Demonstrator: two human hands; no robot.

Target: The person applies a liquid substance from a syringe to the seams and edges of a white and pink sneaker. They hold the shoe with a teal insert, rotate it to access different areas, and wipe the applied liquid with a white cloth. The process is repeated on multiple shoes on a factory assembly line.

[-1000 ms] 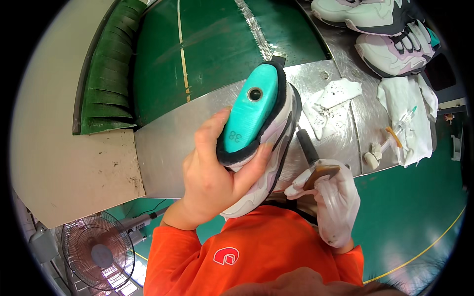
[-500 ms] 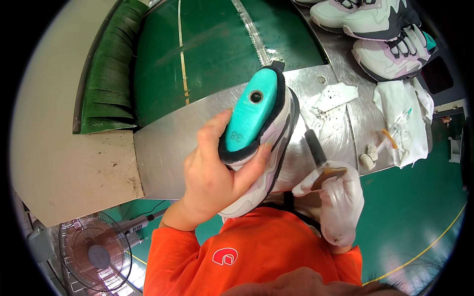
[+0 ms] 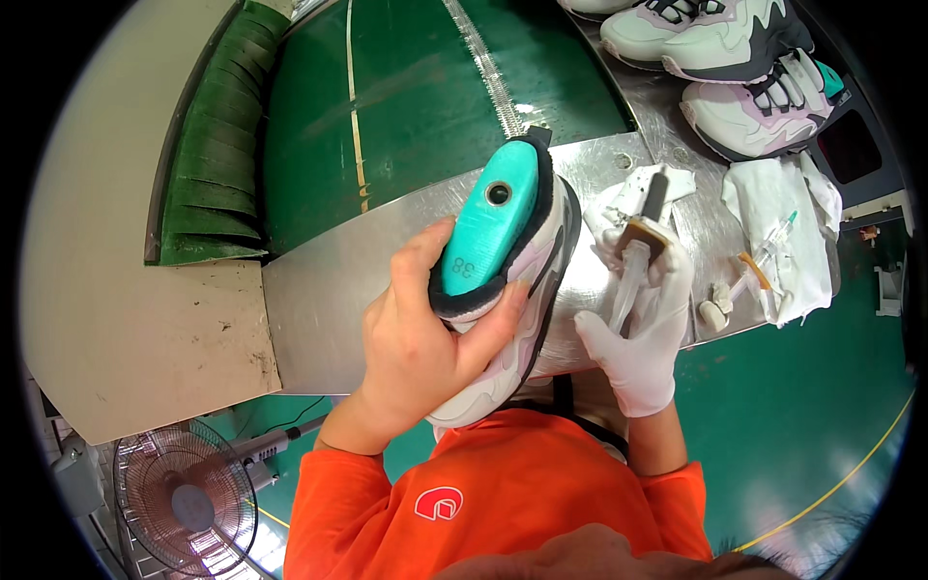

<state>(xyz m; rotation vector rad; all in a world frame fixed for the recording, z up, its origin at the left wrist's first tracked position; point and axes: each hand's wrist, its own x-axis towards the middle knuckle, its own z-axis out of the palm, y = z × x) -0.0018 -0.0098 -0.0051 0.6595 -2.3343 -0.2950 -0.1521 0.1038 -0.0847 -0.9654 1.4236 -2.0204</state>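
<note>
My bare left hand [image 3: 425,319] is wrapped round a white and lilac sneaker [image 3: 546,280] with a black collar, heel end pointing away from me. Inside the shoe sits a teal shoe last [image 3: 483,227] with a round metal-rimmed hole. Right of the shoe, my white-gloved right hand [image 3: 648,338] holds a syringe with a clear barrel [image 3: 630,280], a brown flange and a dark plunger pointing away. Its thumb is spread toward the shoe; the other fingers are partly hidden behind the syringe.
A green conveyor belt [image 3: 416,97] lies beyond the metal table [image 3: 319,319], with green flaps [image 3: 208,145] at left. Finished-looking sneakers [image 3: 759,106] stand far right. A speckled white cloth [image 3: 619,198] and another cloth [image 3: 764,193] bearing a second syringe [image 3: 773,242] lie at right. A fan [image 3: 188,503] stands lower left.
My right hand has moved up and away from my body with the syringe, whose plunger now reaches over the speckled cloth. My left hand and the sneaker have hardly moved.
</note>
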